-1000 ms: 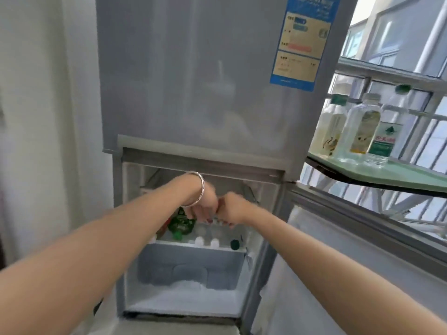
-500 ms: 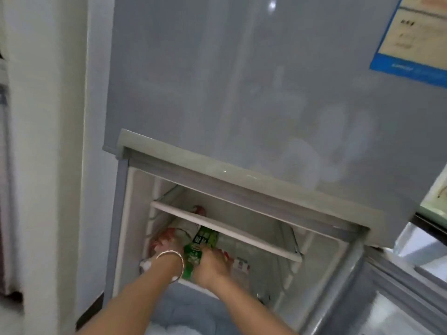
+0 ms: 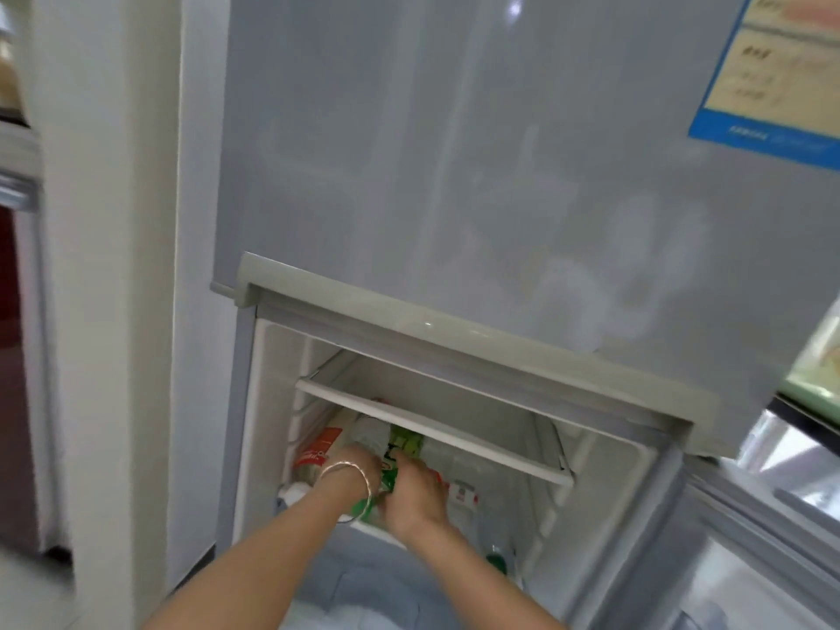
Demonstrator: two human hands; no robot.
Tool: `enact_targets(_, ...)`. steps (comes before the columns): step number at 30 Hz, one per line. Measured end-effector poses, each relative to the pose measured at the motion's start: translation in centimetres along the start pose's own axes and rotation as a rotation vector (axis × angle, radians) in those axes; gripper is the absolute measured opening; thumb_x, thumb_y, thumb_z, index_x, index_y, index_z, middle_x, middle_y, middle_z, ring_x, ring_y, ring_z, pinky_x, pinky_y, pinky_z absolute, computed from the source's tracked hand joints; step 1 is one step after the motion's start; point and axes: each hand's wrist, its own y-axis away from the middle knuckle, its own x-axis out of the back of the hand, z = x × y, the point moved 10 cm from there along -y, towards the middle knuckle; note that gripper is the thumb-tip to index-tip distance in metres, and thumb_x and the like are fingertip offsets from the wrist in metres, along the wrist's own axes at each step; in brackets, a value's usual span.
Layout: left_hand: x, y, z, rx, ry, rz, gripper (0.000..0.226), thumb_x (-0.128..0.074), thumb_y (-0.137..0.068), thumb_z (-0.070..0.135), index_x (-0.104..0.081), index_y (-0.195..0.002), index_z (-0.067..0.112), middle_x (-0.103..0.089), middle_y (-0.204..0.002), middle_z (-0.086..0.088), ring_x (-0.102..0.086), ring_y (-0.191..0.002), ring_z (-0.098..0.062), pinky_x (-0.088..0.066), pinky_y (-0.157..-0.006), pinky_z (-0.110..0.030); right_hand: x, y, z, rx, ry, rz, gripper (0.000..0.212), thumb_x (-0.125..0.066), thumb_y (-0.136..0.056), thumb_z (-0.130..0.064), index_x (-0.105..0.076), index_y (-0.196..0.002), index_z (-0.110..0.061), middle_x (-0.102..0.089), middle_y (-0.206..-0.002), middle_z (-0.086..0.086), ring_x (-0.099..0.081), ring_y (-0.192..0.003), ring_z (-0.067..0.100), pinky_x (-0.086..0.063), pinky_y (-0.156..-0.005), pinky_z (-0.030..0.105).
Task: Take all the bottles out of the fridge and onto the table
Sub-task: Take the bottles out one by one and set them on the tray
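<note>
The fridge's [image 3: 454, 320] lower compartment stands open. Several bottles lie on their sides under a white shelf [image 3: 432, 429]. A green-labelled bottle [image 3: 403, 442] lies in the middle, and both hands grip it. My left hand [image 3: 359, 470], with a bracelet on the wrist, holds its left side. My right hand [image 3: 416, 493] holds its right side, one finger along the label. To the left lie a red-labelled bottle [image 3: 318, 452] and a clear ribbed bottle [image 3: 370, 431]. A red-and-white-labelled bottle [image 3: 463, 493] and a green-capped bottle [image 3: 496, 561] lie to the right.
The upper fridge door [image 3: 454, 152] is closed and carries a blue and yellow sticker [image 3: 782, 75]. The lower door [image 3: 772, 561] hangs open on the right. A corner of the green table [image 3: 813, 379] shows at the right edge. A white wall [image 3: 113, 266] stands on the left.
The view has swung left and closer to the compartment, so the bottles on the table are out of sight. Both hands reached deeper under the shelf and closed on the green-labelled bottle.
</note>
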Motion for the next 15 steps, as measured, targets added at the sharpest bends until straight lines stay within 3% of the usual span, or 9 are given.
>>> enact_targets(4, 4.2, 2.4, 0.4, -0.003, -0.251, 0.073, 0.035, -0.044, -0.094, 0.019, -0.062, -0.119, 0.003, -0.063, -0.127, -0.014, -0.06, -0.117, -0.028, -0.049, -0.094, -0.033, 1.6, 2.1, -0.9, 0.005, 0.014, 0.01, 0.044, -0.067, -0.082, -0.023, -0.055, -0.124, -0.021, -0.063, -0.124, 0.008, -0.059, -0.115, 0.029, -0.046, -0.1, 0.038)
enact_targets(7, 7.3, 5.0, 1.3, -0.05, -0.287, 0.085, 0.032, -0.047, -0.09, 0.018, -0.066, -0.11, 0.003, -0.069, -0.114, -0.012, -0.066, -0.107, -0.027, -0.053, -0.087, -0.032, 2.7, 4.0, -1.6, 0.001, -0.035, 0.007, 0.045, -0.069, -0.079, -0.027, -0.055, -0.121, -0.024, -0.064, -0.12, 0.006, -0.06, -0.111, 0.028, -0.049, -0.097, 0.039)
enact_targets(10, 10.5, 7.7, 3.3, -0.124, -0.359, 0.094, 0.034, -0.05, -0.09, 0.028, -0.067, -0.108, 0.004, -0.07, -0.103, -0.012, -0.068, -0.099, -0.025, -0.053, -0.08, -0.029, 2.8, 5.5, -2.1, -0.017, -0.026, -0.091, 0.073, -0.072, -0.071, -0.034, -0.042, -0.137, -0.025, -0.059, -0.13, 0.007, -0.057, -0.118, 0.031, -0.047, -0.099, 0.039)
enact_targets(13, 12.9, 10.8, 6.4, -0.232, -0.373, 0.113, 0.041, -0.051, -0.088, 0.036, -0.069, -0.106, 0.004, -0.07, -0.108, -0.015, -0.067, -0.098, -0.029, -0.051, -0.079, -0.029, 0.1, 2.4, 1.3, -0.069, -0.063, -0.166, 0.108, -0.077, -0.05, -0.052, -0.028, -0.144, -0.031, -0.057, -0.133, 0.002, -0.058, -0.12, 0.03, -0.049, -0.099, 0.038)
enact_targets(15, 13.7, 13.5, 9.3, -0.333, -0.377, 0.143, 0.037, -0.051, -0.084, 0.039, -0.069, -0.095, 0.008, -0.07, -0.104, -0.014, -0.065, -0.091, -0.03, -0.052, -0.077, -0.031, 1.2, 4.2, 1.5, -0.096, -0.073, -0.196, 0.105, -0.079, -0.043, -0.058, -0.035, -0.137, -0.038, -0.058, -0.132, -0.003, -0.059, -0.118, 0.027, -0.051, -0.099, 0.043)
